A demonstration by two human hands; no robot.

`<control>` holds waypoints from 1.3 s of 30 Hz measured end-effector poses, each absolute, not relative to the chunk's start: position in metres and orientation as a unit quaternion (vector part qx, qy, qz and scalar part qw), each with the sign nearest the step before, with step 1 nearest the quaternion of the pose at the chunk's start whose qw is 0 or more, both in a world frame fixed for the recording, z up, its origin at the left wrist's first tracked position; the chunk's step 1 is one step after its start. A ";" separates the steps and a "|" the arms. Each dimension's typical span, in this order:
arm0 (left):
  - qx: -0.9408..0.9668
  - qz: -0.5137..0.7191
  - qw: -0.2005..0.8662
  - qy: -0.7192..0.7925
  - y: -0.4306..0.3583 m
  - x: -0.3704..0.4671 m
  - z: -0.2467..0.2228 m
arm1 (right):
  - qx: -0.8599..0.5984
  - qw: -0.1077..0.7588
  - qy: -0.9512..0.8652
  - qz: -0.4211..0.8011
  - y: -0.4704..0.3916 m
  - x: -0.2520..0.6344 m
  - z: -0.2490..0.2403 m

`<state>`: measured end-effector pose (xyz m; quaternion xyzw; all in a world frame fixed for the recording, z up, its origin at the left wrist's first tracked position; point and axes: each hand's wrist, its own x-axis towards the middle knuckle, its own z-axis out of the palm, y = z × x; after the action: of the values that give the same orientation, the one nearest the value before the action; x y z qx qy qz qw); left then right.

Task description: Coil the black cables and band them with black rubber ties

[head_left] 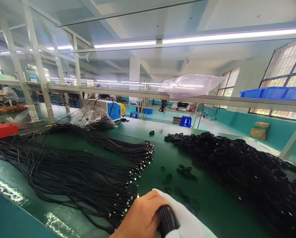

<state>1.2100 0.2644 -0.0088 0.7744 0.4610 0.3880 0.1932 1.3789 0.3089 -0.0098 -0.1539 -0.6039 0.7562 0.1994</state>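
My left hand (143, 213) is bare and closed around one side of a coiled black cable (167, 219) at the bottom centre. Against the coil's other side is my right hand (190, 215), in white covering, its fingers pressed together beside the left fingers. The lower parts of both hands are cut off by the frame edge. Long black cables (71, 168) with small metal-tipped ends lie in bundles to the left on the green table (158, 178). On the right rises a large heap of coiled black cables (227, 162). A few black loops (186, 172) lie between them.
A red box (2, 130) sits at the left edge. Behind the cables are a clear plastic bag (90, 115) and a blue-and-white machine (113, 110). A metal shelf rail (138, 92) crosses above the table, carrying a plastic-wrapped bundle (190, 86) and blue trays (274, 93).
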 end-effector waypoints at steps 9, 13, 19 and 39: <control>0.681 0.339 0.271 0.590 0.276 1.215 -0.001 | -0.100 0.167 -0.487 0.851 0.332 1.364 -0.040; 0.655 0.331 0.270 0.624 0.281 1.213 -0.001 | -0.112 0.179 -0.455 0.865 0.332 1.368 -0.049; 0.610 0.337 0.343 0.630 0.287 1.211 -0.008 | -0.152 0.201 -0.450 0.857 0.328 1.364 -0.049; 0.637 0.299 0.262 0.660 0.289 1.217 -0.015 | -0.173 0.189 -0.457 0.852 0.324 1.355 -0.060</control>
<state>1.2173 0.2895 -0.0146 0.6373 0.6603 0.2988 0.2619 1.3549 0.3237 -0.0597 -0.1731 -0.4574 0.8515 0.1890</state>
